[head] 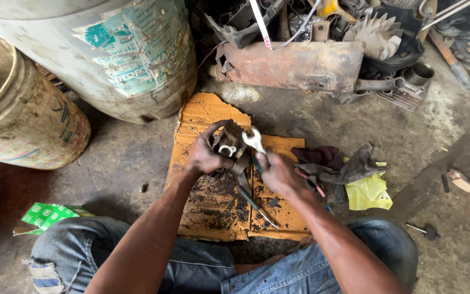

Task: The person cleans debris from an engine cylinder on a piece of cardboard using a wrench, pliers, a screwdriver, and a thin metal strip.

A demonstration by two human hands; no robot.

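Person sits on oil-stained concrete floor (pixel 126 158). Greasy cardboard sheet (pixel 213 207) lies between knees. Above cardboard: left hand (pixel 205 155) grips dirty metal engine part (pixel 229 142); right hand (pixel 278 174) closed around open-end spanner (pixel 254 140), head touching part. Screwdriver (pixel 254 204) on cardboard. Rags (pixel 338 163) right of cardboard; big drum (pixel 115 54) beyond it, to left; rusty scrap (pixel 295 65) beyond it.

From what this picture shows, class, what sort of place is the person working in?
Most likely an informal repair workshop. The right hand holds an open-ended spanner to a greasy metal part held by the left hand, rusty engine parts are piled behind, and oily cardboard covers the concrete floor.
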